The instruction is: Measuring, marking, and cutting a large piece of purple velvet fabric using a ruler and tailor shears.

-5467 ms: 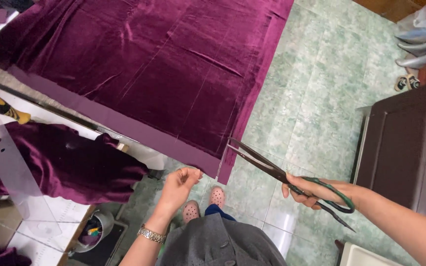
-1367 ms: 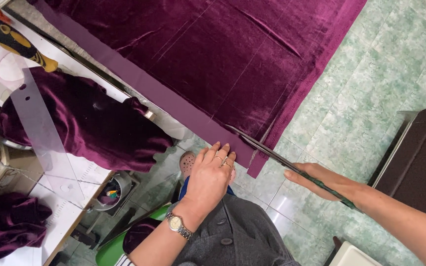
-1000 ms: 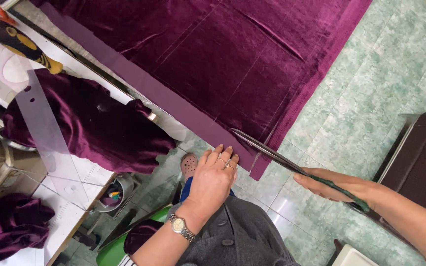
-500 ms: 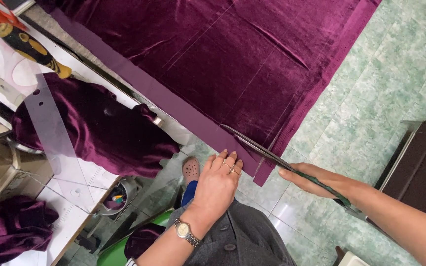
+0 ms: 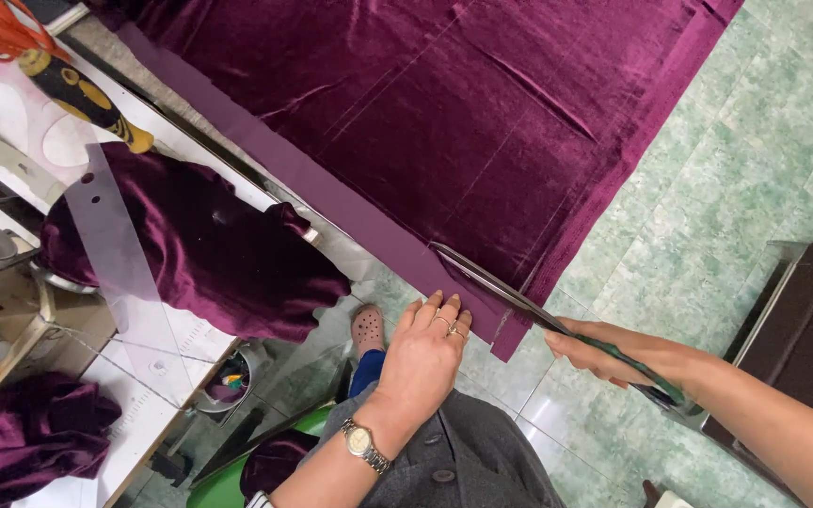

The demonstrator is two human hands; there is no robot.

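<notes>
A large sheet of purple velvet [image 5: 425, 113] lies spread over the table, its near edge hanging toward me. My right hand [image 5: 618, 350] grips long scissors [image 5: 519, 299] by their green handles. The blades reach into the cloth near its lower corner, beside a chalk line. My left hand [image 5: 423, 356], with rings and a wristwatch, lies flat with its fingers stretched out. Its fingertips touch the folded hem just left of the blades.
A bundle of purple velvet [image 5: 209, 259] and a clear plastic ruler [image 5: 124, 254] lie on the white table at left. More velvet [image 5: 30, 442] sits at lower left. A dark cabinet [image 5: 802, 320] stands at right on the green tiled floor [image 5: 708, 188]. My sandalled foot [image 5: 367, 327] shows below.
The scissors have pushed further left into the cloth's edge. My left hand has risen to the hem beside the blades. The view has shifted slightly.
</notes>
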